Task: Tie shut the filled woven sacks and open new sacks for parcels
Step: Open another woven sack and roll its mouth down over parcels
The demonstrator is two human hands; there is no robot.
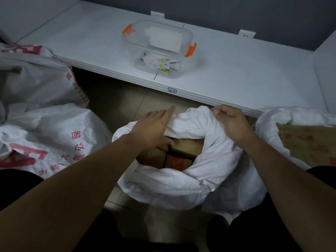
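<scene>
**A:** Head view. How is the filled sack [181, 182] shown?

**B:** Its mouth is seen open, with cardboard parcels [183, 148] exposed inside. The sack's far rim is gripped by the right hand [231, 122], whose fingers are curled into bunched cloth.

**A:** And the left hand [154, 128]?

**B:** It is held over the sack's far-left rim, fingers straight and spread, with nothing gripped. The loose rim is judged to run sideways, just right of those fingertips.

A white woven sack [181, 180] stood open on the floor [116, 99] just below the desk's [236, 79] front edge, its crumpled rim rolled down around brown cardboard parcels [183, 151], between red-printed sacks [54, 124] at left and another open sack [269, 120] at right.
</scene>
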